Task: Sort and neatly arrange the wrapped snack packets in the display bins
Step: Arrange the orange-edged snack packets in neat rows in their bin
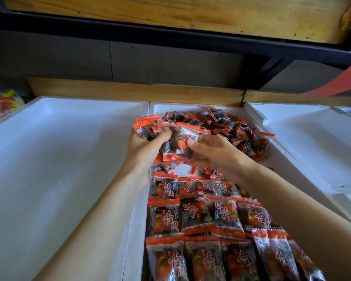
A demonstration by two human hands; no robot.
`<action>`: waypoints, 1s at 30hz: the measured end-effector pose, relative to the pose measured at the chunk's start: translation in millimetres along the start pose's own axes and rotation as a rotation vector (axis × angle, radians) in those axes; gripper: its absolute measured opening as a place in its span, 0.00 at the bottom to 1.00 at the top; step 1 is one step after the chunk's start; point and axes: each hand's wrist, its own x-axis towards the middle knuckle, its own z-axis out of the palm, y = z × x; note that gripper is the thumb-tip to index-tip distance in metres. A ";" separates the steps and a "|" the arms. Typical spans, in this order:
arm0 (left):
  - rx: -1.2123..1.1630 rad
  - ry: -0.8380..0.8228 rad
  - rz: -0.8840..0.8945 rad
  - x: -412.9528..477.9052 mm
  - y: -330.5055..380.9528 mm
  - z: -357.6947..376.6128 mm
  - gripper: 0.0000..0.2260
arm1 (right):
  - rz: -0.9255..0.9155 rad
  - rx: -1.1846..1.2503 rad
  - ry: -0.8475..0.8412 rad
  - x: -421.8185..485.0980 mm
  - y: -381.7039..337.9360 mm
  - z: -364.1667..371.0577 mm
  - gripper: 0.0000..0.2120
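The middle white foam bin (139,209) holds many orange-and-clear wrapped snack packets. Near me they lie in neat rows (203,220); at the far end they form a loose heap (227,122). My left hand (142,145) grips a small bunch of packets (150,128) above the bin's left wall. My right hand (213,151) pinches one packet (182,142) between thumb and fingers, right beside that bunch. A small bare patch of bin floor shows below the hands.
A large white foam bin (59,159) lies to the left, another white bin (304,142) to the right. Colourful sweets (2,104) sit at the far left. A wooden ledge (130,90) and a dark shelf frame run behind the bins.
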 end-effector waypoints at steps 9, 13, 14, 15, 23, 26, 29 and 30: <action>-0.088 0.139 0.035 7.1 6.2 -5.4 0.16 | 0.158 -0.153 0.078 5.8 19.4 -21.6 0.09; -0.076 0.119 0.032 6.9 6.1 -4.6 0.15 | 0.237 -0.577 -0.027 4.8 41.6 -6.9 0.16; -0.067 0.116 0.031 6.8 5.7 -4.3 0.15 | 0.253 -0.752 0.004 5.2 43.8 -4.2 0.19; -0.054 0.116 0.028 6.9 5.5 -4.3 0.15 | 0.250 -0.875 0.037 5.7 44.1 -2.3 0.22; -0.023 0.061 0.017 7.6 2.2 -3.4 0.15 | 0.143 -0.957 0.066 9.5 37.2 -1.7 0.26; -0.017 0.019 0.017 5.2 -0.2 -1.5 0.13 | 0.005 -0.379 0.156 5.6 14.1 5.2 0.17; 0.065 -0.012 0.072 3.5 -4.1 -1.3 0.16 | -0.049 -0.160 0.047 1.1 -5.0 11.9 0.15; 0.078 -0.019 0.086 3.6 -5.0 -1.5 0.16 | -0.060 -0.167 0.039 1.1 -6.7 13.7 0.14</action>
